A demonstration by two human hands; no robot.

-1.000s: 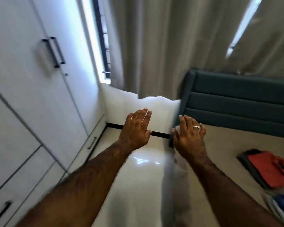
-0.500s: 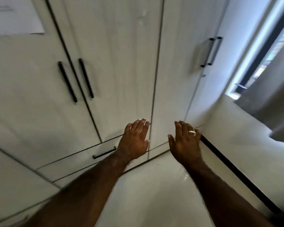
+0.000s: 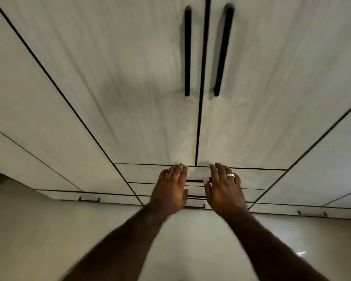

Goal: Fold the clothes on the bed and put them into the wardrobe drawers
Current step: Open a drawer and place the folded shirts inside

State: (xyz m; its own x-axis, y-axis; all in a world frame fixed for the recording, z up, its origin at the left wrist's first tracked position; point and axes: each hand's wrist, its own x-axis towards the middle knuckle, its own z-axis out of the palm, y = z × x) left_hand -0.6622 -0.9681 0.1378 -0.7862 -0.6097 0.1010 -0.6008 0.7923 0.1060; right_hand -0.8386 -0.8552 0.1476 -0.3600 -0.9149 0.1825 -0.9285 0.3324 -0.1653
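A white wardrobe [image 3: 130, 78] fills the view, its tall doors shut and a pair of black handles [image 3: 207, 49] at the top middle. Below the middle doors sit stacked drawers [image 3: 146, 173], all shut, with dark handles [image 3: 195, 181] partly hidden behind my hands. My left hand [image 3: 170, 189] and my right hand [image 3: 224, 189], which wears a ring, are stretched out side by side in front of these drawers, palms down, fingers extended, holding nothing. No clothes and no bed are in view.
More shut drawers run along the wardrobe's bottom, one with a handle at the left [image 3: 89, 199] and one at the right [image 3: 312, 213]. A glossy pale floor [image 3: 49, 240] lies between me and the wardrobe.
The view has swung left from the bed, curtains and red clothes to face the wardrobe straight on. Both hands stay outstretched and empty, now in front of the middle drawers.
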